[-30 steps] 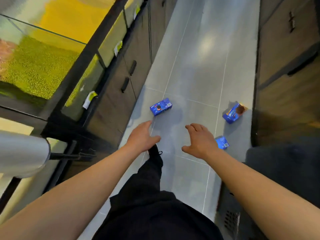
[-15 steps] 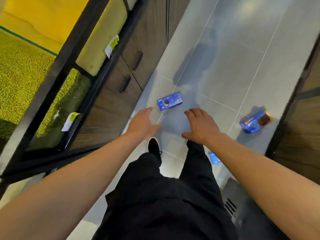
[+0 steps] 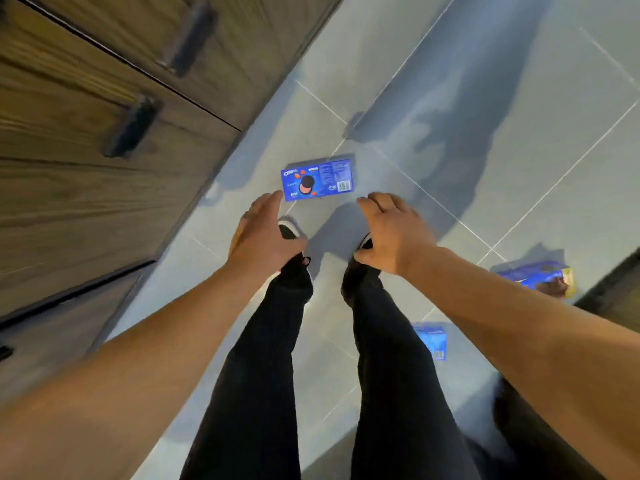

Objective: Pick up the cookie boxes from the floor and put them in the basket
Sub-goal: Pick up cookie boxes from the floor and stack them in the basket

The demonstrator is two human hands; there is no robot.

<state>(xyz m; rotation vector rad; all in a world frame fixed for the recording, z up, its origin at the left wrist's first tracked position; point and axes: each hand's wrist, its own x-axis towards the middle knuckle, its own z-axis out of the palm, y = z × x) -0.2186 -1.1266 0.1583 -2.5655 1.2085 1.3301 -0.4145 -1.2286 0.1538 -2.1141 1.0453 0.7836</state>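
A blue cookie box (image 3: pixel 317 180) lies flat on the grey tiled floor just ahead of my feet. My left hand (image 3: pixel 265 233) reaches toward its near left corner with fingers extended, holding nothing. My right hand (image 3: pixel 391 230) hovers right of the box, fingers loosely spread and empty. A second blue box (image 3: pixel 433 341) lies by my right leg, partly hidden by it. A third blue box with a brown cookie picture (image 3: pixel 543 280) lies at the right, partly behind my right forearm. No basket is in view.
Dark wooden cabinet drawers with black handles (image 3: pixel 135 126) run along the left. Another dark cabinet edge (image 3: pixel 609 282) stands at the right. My legs in black trousers and black shoes (image 3: pixel 294 258) stand on the floor between them.
The view has tilted down and closer to the floor. Both hands have moved nearer the cookie box ahead, and both feet now stand side by side.
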